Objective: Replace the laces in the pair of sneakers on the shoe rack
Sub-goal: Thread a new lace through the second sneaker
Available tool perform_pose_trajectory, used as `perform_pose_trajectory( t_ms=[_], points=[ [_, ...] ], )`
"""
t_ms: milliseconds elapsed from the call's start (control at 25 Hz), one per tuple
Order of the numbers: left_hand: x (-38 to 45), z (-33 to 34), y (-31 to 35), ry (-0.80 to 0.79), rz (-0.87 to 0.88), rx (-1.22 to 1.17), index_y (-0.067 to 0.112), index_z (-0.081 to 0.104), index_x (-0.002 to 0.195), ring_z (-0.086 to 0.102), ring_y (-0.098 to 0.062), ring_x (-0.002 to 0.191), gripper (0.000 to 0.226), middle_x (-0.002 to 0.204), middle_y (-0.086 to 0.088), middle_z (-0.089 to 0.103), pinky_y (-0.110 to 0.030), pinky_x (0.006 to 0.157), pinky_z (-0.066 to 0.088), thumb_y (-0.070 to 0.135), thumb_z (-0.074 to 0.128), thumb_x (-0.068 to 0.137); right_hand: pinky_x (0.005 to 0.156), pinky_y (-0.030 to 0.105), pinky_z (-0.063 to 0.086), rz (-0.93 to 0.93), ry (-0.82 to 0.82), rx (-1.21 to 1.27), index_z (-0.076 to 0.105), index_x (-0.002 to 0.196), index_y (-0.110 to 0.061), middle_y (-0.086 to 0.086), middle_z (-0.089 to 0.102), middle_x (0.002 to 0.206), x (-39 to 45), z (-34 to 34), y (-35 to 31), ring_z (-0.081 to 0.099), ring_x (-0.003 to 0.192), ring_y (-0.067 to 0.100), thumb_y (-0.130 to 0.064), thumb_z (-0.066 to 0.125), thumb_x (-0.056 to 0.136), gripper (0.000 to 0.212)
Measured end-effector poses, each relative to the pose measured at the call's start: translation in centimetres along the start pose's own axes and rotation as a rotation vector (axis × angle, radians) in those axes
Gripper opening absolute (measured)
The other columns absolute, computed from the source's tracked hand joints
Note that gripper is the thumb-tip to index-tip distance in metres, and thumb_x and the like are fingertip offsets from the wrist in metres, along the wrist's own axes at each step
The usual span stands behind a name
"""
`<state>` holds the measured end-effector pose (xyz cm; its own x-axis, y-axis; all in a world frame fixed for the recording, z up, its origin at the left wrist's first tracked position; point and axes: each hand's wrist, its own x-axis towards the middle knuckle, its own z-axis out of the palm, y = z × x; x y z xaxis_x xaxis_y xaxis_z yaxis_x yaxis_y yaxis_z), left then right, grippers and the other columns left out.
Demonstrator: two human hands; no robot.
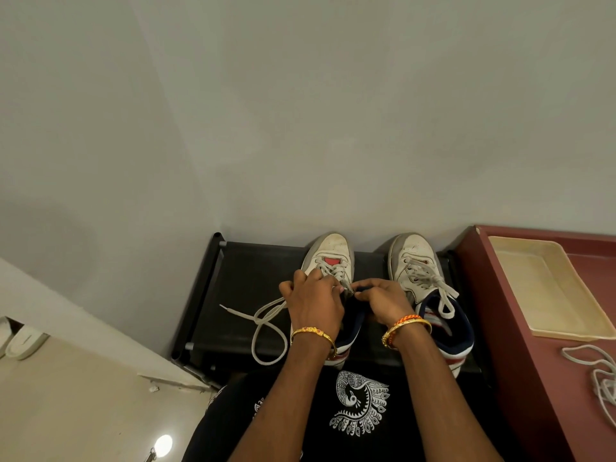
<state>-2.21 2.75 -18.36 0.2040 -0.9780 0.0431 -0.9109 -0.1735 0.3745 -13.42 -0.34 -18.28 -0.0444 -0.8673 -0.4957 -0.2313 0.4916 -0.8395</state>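
Item, shoe rack (246, 295) — black, low, set against the wall; both sneakers stand on it, toes to the wall. Loose lace end (266, 325), off-white, trails in a loop over the rack's left half toward its front edge; a tug could snag it on itself and knot. Left sneaker (330, 258), white with a red tongue patch, near the rack's middle, its lower eyelets laced and the upper part hidden under the hands. Left hand (315, 305), fingers curled and pinching the lace at the upper eyelets; right hand (380, 300), just beside it, fingertips closed on what looks like the other strand — exact hold too small to confirm. Judged step: working the old lace loose from this shoe. Risks: pulling one side only would jam the lace in the eyelets; a hard pull could drag the sneaker off the rack's front edge. Right sneaker (423, 278), near the rack's right edge, laced and untied, ends hanging over its collar. Red counter (520, 345), right of the rack, carries a cream tray (500, 258) and a white lace bundle (600, 378) at its near right — tangled enough to confuse with the old lace.
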Motion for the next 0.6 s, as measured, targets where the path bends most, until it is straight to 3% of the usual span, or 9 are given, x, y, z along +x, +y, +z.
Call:
perform_pose_trajectory(
  t_ms=[160, 320, 480, 600],
  points=[
    [0.2, 0.1, 0.1, 0.008, -0.023, -0.016, 0.024, 0.065, 0.111, 0.041, -0.017, 0.109, 0.025, 0.115, 0.007, 0.059, -0.034, 0.089, 0.024, 0.034, 0.047, 0.095, 0.078, 0.039, 0.053, 0.012, 0.005, 0.019, 0.067, 0.076, -0.016, 0.008, 0.064, 0.088, -0.4, 0.1, -0.1, 0.059, 0.088, 0.023, 0.001, 0.056, 0.086, 0.022],
    [0.6, 0.3, 0.1, -0.038, -0.024, -0.064, 0.025, 0.067, 0.109, 0.042, -0.018, 0.109, 0.024, 0.114, 0.006, 0.06, -0.034, 0.088, 0.024, 0.034, 0.05, 0.094, 0.063, 0.032, 0.053, 0.106, -0.04, 0.187, 0.066, 0.084, -0.009, 0.008, 0.065, 0.079, -0.5, 0.2, -0.5, 0.06, 0.074, 0.02, -0.016, 0.057, 0.09, 0.013],
    [1.0, 0.4, -0.1, -0.075, -0.045, -0.136, 0.026, 0.066, 0.113, 0.042, -0.018, 0.113, 0.025, 0.12, 0.006, 0.06, -0.035, 0.092, 0.023, 0.034, 0.052, 0.094, 0.049, 0.023, 0.049, 0.118, -0.08, 0.207, 0.064, 0.077, -0.006, 0.008, 0.058, 0.066, -0.1, 0.1, -0.3, 0.053, 0.056, 0.014, -0.003, 0.055, 0.09, 0.016],
    [0.8, 0.4, -0.2, -0.076, -0.021, -0.125, 0.027, 0.064, 0.114, 0.039, -0.018, 0.114, 0.026, 0.12, 0.006, 0.059, -0.036, 0.093, 0.022, 0.035, 0.05, 0.095, 0.044, 0.02, 0.049, 0.083, -0.079, 0.2, 0.062, 0.079, -0.006, 0.009, 0.058, 0.067, 0.3, 0.5, 0.6, 0.053, 0.056, 0.014, 0.002, 0.06, 0.087, 0.011]
  ],
)
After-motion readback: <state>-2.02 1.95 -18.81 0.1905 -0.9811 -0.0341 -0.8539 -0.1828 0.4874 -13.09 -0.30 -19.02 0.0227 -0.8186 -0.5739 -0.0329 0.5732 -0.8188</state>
